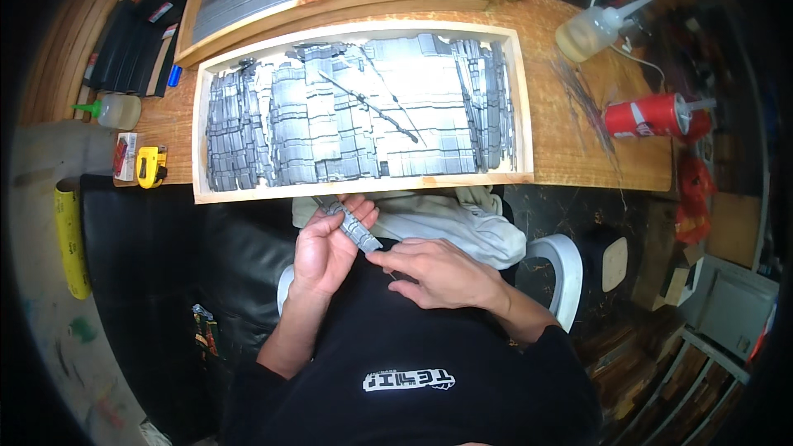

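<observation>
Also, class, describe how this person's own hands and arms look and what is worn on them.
The bare left hand and bare right hand show no gloves, rings or watch. Black fabric sleeves leave both forearms uncovered, matching the black top with a white printed mark.

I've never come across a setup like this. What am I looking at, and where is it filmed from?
There's no machine here, just a person's two bare hands. The one picture comes from a wide fisheye camera on their head, looking down, so straight edges bend toward the rim. The left hand holds a narrow, banded grey piece; the right hand's index finger is at its near end. On the wooden table sits a shallow tray of grey pieces. A translucent bottle and red can are to the right.
</observation>
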Demonstrator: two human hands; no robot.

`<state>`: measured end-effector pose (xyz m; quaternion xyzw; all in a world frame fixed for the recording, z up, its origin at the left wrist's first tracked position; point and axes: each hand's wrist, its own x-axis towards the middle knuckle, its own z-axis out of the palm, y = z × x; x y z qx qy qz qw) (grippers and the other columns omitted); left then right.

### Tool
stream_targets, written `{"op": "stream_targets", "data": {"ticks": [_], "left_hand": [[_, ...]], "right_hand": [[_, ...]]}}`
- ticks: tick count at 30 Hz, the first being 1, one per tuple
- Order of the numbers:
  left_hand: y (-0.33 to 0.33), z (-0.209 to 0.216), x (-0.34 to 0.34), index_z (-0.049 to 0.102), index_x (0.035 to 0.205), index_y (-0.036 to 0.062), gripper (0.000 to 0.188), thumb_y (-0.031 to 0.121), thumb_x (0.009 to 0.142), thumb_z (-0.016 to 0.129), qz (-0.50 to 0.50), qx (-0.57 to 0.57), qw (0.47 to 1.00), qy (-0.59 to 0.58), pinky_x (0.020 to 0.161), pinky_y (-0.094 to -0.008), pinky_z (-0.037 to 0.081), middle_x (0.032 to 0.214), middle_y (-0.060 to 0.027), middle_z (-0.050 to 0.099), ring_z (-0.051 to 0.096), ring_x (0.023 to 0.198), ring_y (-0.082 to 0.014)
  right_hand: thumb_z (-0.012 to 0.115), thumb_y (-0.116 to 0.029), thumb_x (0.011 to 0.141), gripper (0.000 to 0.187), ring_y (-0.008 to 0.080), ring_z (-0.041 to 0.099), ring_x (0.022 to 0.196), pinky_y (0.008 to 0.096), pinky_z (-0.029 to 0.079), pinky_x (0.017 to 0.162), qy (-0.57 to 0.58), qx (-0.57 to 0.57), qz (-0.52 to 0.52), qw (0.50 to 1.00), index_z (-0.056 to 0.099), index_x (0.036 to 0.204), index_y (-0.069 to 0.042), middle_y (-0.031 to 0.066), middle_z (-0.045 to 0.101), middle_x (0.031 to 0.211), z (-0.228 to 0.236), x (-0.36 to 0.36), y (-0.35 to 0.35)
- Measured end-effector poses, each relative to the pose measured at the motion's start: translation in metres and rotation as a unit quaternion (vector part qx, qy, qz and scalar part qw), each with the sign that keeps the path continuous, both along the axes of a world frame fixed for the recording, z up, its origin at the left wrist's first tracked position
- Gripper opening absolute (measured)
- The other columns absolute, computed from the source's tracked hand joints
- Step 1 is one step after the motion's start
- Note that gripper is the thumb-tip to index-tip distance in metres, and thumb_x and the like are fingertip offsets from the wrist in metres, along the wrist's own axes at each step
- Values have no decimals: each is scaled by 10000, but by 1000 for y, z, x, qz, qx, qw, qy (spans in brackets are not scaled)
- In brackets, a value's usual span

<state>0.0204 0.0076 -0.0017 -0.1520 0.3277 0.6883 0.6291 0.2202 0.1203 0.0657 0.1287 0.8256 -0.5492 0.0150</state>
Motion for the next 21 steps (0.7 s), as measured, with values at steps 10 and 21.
{"op": "stream_targets", "data": {"ticks": [10, 21], "left_hand": [[-6, -2, -23, 437, 1429, -13, 402, -49, 1029, 421, 156, -8, 987, 47, 1244, -577, 387, 1414, -230, 545, 526, 1380, -385], [-19, 37, 13, 566, 1332, 29, 322, 280, 1162, 458, 6, 88, 993, 84, 1101, -529, 546, 1314, -232, 685, 674, 1259, -377]], "right_hand": [[767, 27, 922, 98, 143, 734, 717, 252, 581, 631, 14, -179, -196, 964, 790, 1016, 38, 111, 782, 901, 1, 5, -11], [764, -43, 984, 163, 144, 756, 815, 281, 646, 706, -40, -510, -256, 820, 714, 1116, 40, 117, 773, 950, -28, -2, -6]]}}
